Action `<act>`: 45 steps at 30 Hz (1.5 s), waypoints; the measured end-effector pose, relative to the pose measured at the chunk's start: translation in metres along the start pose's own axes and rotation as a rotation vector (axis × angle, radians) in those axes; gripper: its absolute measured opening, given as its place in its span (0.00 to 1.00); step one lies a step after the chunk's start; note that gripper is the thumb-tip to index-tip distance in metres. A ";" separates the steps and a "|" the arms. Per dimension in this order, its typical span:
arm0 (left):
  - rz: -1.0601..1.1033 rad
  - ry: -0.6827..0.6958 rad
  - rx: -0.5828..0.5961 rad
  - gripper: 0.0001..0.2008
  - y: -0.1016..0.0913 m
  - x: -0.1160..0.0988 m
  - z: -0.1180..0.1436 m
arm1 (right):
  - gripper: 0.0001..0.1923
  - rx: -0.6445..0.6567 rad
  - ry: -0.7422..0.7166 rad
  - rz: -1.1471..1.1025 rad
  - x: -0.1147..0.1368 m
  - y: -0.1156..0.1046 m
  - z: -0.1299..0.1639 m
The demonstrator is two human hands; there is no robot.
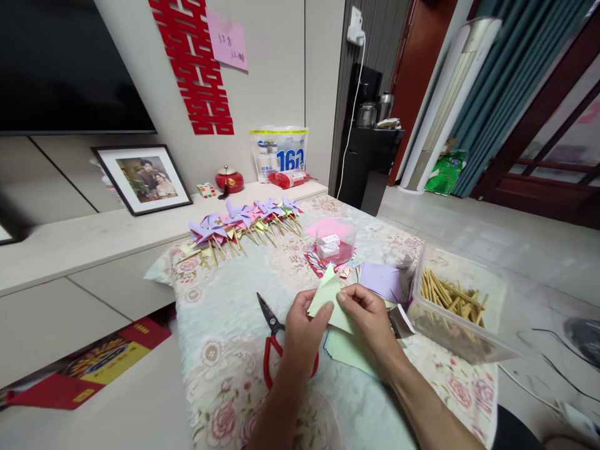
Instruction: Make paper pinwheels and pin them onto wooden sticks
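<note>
A folded light-green paper (328,290) is pinched between both of my hands above the flowered tablecloth (225,312). My left hand (302,325) grips its lower left edge with thumb on top. My right hand (370,315) holds its right side. Beneath them lies a stack of light-green sheets (349,353). Red-handled scissors (272,337) lie just left of my left hand, partly hidden by my wrist.
A row of finished paper pinwheels (244,222) lies at the far side. A small clear tub (334,244) stands on coloured papers, beside purple sheets (382,281). A clear box of wooden sticks (452,306) sits to the right. A low cabinet (94,237) runs on the left.
</note>
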State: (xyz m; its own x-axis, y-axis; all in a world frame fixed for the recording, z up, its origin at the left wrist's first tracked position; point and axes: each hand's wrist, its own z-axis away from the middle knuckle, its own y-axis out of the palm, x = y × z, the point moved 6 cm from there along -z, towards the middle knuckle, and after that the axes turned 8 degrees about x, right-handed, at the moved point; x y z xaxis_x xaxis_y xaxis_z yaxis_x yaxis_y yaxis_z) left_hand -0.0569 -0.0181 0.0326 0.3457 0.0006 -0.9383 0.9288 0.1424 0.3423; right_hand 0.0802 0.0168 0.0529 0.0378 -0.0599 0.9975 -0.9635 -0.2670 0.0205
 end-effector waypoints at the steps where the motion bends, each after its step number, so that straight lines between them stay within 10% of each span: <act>1: -0.013 0.001 -0.028 0.23 -0.001 0.002 -0.001 | 0.17 -0.002 0.000 -0.012 0.000 0.000 0.000; 24: 0.148 0.135 0.117 0.27 0.007 -0.007 0.000 | 0.22 -0.065 0.044 -0.211 -0.006 -0.008 0.003; 45: 0.057 0.170 -0.046 0.22 -0.001 -0.014 0.004 | 0.20 0.067 0.075 -0.295 -0.004 0.003 0.004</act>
State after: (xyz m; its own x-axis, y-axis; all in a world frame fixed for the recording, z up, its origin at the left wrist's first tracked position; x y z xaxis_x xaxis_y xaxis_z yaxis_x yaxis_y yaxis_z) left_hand -0.0621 -0.0222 0.0451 0.3660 0.1770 -0.9136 0.9001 0.1820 0.3959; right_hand 0.0781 0.0122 0.0488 0.2915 0.1000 0.9513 -0.8939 -0.3255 0.3081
